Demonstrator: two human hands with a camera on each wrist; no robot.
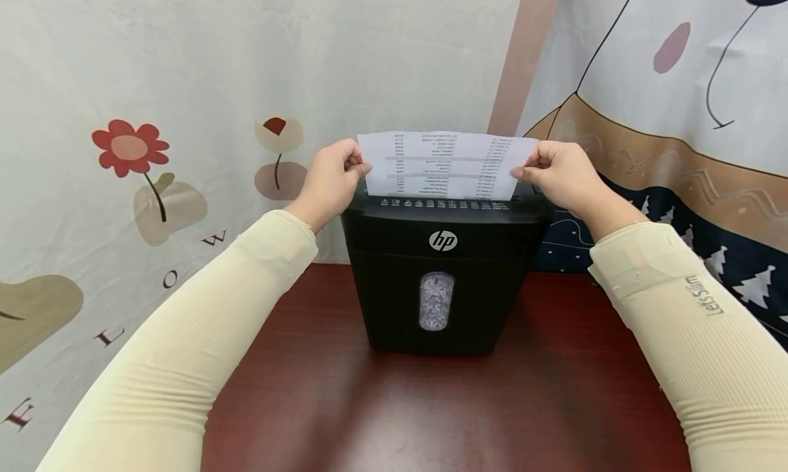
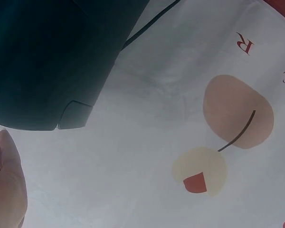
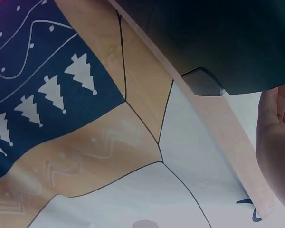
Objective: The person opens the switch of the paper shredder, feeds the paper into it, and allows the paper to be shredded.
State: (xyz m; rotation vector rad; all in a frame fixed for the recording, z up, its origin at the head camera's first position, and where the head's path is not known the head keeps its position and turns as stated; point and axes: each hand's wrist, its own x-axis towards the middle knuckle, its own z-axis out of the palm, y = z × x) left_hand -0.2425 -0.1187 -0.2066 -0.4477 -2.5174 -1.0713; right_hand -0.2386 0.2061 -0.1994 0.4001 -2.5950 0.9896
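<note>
A printed sheet of paper (image 1: 440, 164) stands upright at the top slot of a black HP paper shredder (image 1: 394, 280), its lower edge hidden in the slot. My left hand (image 1: 332, 181) pinches the sheet's left edge between thumb and fingers. On the opposite edge, my right hand (image 1: 566, 174) pinches the paper the same way. Shredded paper (image 1: 436, 302) shows through the shredder's oval window. In the left wrist view, part of the left hand (image 2: 7, 180) appears beside the shredder's dark body (image 2: 47, 61). The right wrist view shows the right hand (image 3: 278, 128) close to the shredder's edge.
The shredder stands on a dark red-brown table (image 1: 418, 403). Behind it hangs a pale curtain (image 1: 394, 55) printed with flowers and letters. A patterned cloth (image 1: 708, 157) with trees hangs at the right. A black cord (image 2: 149, 23) runs from behind the shredder.
</note>
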